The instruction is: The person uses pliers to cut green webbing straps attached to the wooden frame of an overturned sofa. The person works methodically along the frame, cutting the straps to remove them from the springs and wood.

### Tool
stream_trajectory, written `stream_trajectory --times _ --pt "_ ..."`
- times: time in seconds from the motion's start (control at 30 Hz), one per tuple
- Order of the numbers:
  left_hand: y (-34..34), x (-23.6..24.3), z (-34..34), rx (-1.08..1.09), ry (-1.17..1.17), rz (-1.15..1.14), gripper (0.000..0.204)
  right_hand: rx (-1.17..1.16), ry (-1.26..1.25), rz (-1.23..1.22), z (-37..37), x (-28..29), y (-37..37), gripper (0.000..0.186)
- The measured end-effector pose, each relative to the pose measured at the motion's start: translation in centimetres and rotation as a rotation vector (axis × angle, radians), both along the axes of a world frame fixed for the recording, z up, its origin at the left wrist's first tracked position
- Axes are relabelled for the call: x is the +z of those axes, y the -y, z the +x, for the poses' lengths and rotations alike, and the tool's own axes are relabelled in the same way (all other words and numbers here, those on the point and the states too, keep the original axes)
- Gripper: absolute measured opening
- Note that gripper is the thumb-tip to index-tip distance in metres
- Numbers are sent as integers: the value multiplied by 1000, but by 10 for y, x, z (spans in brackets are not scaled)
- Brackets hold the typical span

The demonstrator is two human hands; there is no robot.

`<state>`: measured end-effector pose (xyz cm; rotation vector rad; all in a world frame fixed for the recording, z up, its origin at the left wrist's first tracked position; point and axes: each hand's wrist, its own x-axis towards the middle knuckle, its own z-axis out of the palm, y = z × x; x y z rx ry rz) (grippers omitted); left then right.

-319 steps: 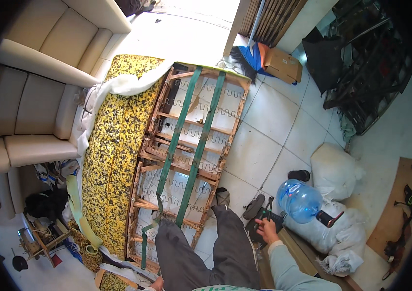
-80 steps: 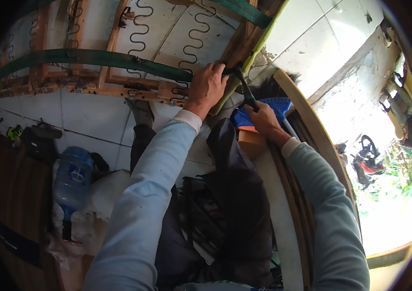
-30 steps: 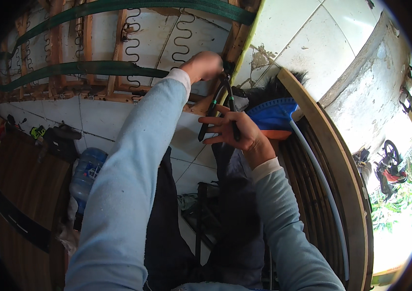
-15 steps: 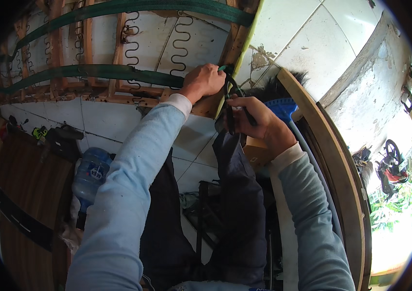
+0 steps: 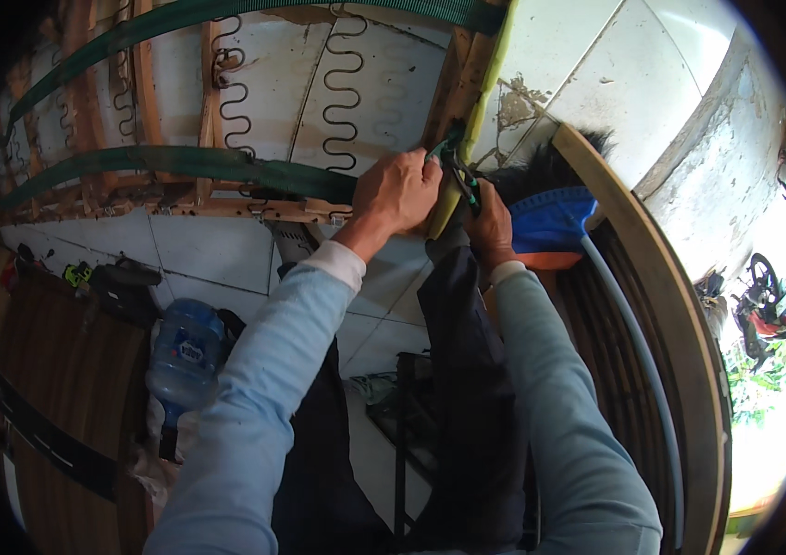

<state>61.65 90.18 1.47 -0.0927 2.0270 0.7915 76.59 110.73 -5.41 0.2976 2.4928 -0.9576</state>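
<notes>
My left hand (image 5: 397, 194) is closed on the end of the lower green webbing strap (image 5: 180, 165), at the right rail of a wooden seat frame (image 5: 456, 83). Its fingertips pinch the strap by the yellow-edged border (image 5: 495, 74). Close beside it, my right hand (image 5: 493, 222) is closed round a dark two-handled tool (image 5: 463, 173) that looks like pincers. The tool's upper end meets the bunched strap end; its jaws are too small and dark to make out. A second green strap (image 5: 226, 11) spans the frame farther off.
Wavy metal springs (image 5: 345, 92) run across the frame. To the right stand a blue dustpan (image 5: 550, 220), a black bristly broom head (image 5: 555, 162) and a long wooden board (image 5: 661, 259). A blue water jug (image 5: 187, 347) and a brown wooden panel (image 5: 69, 370) lie at left.
The tool's spread handles have come together in my right hand, which has moved up closer to my left. The view has shifted slightly, showing more of the dustpan.
</notes>
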Motion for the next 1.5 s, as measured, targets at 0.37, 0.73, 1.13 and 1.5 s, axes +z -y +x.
stream_trajectory --times 0.37,0.73,1.13,1.5 --pt "14 -5 -23 169 110 117 47 -159 459 -133 -28 117 25 39" --pt "19 -22 -45 -56 66 28 47 -849 1263 -1390 -119 157 33 70" --pt "10 16 -25 -144 -77 5 43 -945 1265 -929 -147 140 17 23" --pt "-3 21 13 -15 -45 4 39 86 -47 58 -4 28 4 73"
